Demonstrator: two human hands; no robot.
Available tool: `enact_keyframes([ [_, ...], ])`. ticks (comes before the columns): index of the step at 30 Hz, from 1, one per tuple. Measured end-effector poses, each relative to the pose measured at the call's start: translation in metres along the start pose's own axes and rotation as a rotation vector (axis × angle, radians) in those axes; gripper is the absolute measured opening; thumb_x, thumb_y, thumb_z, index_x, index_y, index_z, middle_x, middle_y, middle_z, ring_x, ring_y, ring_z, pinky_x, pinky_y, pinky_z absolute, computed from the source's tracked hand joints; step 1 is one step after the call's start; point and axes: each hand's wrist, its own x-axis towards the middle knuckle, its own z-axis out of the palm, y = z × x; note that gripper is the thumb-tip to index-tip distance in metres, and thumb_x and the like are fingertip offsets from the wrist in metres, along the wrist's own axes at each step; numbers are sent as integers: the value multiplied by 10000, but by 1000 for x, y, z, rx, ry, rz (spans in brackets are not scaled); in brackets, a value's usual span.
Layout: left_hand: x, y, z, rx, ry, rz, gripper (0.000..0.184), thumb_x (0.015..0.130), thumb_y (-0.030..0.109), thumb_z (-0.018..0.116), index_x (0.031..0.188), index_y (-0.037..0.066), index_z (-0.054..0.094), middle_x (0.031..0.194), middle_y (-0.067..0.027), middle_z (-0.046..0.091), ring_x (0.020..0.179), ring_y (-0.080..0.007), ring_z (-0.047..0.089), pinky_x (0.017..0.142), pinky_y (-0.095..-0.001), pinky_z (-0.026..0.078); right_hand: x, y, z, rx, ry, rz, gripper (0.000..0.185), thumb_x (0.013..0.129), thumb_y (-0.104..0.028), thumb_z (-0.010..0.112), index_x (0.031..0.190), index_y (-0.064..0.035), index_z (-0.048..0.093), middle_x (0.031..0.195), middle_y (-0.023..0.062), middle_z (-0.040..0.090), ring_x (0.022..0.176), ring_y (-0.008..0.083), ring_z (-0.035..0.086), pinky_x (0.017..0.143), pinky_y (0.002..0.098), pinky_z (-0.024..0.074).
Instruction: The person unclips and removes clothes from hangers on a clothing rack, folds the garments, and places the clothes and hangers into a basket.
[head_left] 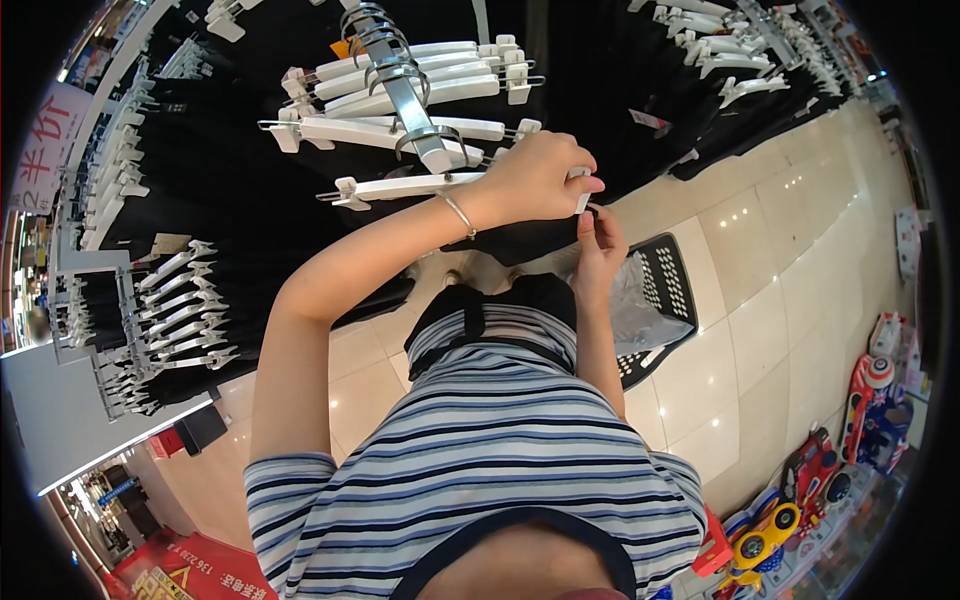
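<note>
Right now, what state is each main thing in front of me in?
Left hand: fingers closed on a small white piece.
Right hand: fingers bent; whether they grip is unclear.
Nearest long white hanger with metal clips: slightly tilted, partly hidden.
Straight silvery metal rail: carrying hangers.
Black fabric garments on the left: hanging.
Clear plastic bag: crumpled.
Black perforated plastic item: partly covered by the bag.
Silvery metal bangle: worn.

Left arm (305, 300) bent inward, left hand (540, 178) curled, right hand (600, 255) just beside

“半价” on sign (47, 150), “136” on red banner (190, 574)
</note>
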Motion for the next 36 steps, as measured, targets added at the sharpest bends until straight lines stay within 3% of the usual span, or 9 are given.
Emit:
enact_keyframes([
  [14,-7,8,-4,36,-64,-4,238,774,198,678,898,-5,669,746,-126,607,630,-240,585,579,-327,457,9,-18,7,-26,25,-105,84,861,-52,610,908,17,607,859,3,548,742,67,481,659,180,385],
  [20,-24,23,-16,186,314,360,396,733,122,678,1109,41,585,1114,-121,577,930,-290,572,778,-354,454,19,-25,6,-114,50,-68,127,862,-80,619,941,19,620,861,13,606,784,66,528,730,195,409],
  [21,-39,28,-22,204,394,400,373,704,80,689,1064,34,604,1072,-113,598,899,-274,582,760,-353,454,20,-23,3,-128,33,-66,135,863,-88,620,950,16,619,857,8,604,779,62,524,725,191,406],
  [23,-83,18,-23,277,595,351,314,671,-53,634,976,19,625,955,-101,624,804,-242,586,714,-322,442,23,-19,-3,-152,0,-60,153,866,-105,621,968,10,617,847,-2,599,770,54,517,716,184,399],
  [25,-130,-7,-10,372,873,89,186,719,-27,618,895,30,592,857,-73,595,772,-238,531,722,-340,412,27,-19,-1,-147,-27,-83,178,870,-134,624,981,4,610,813,-21,581,736,41,494,689,172,383],
  [29,-182,-62,-9,107,1233,-481,339,837,79,605,1129,5,450,1133,-114,411,999,-207,438,835,-300,370,38,-9,-1,-118,-80,-58,183,876,-148,616,994,-9,596,811,-26,578,715,29,478,646,157,360],
  [31,-193,-84,-16,-284,1269,-444,373,874,132,593,1172,3,410,1157,-96,386,1044,-172,416,882,-293,364,46,0,-3,-104,-113,-48,180,880,-153,611,994,-16,592,816,-29,578,715,28,478,638,155,356],
  [35,-217,-88,-33,-478,1023,-446,330,887,125,583,1161,12,438,1125,-90,463,1028,-180,460,939,-313,360,55,10,-3,-69,-160,52,162,882,-152,608,965,-14,591,833,-18,584,780,50,504,727,181,381],
  [36,-219,-87,-35,-459,1065,-398,334,873,114,600,1156,16,452,1113,-92,505,1026,-174,487,942,-314,364,57,12,-1,-79,-164,64,168,878,-165,617,957,-19,591,815,-25,581,729,33,482,646,167,362],
])
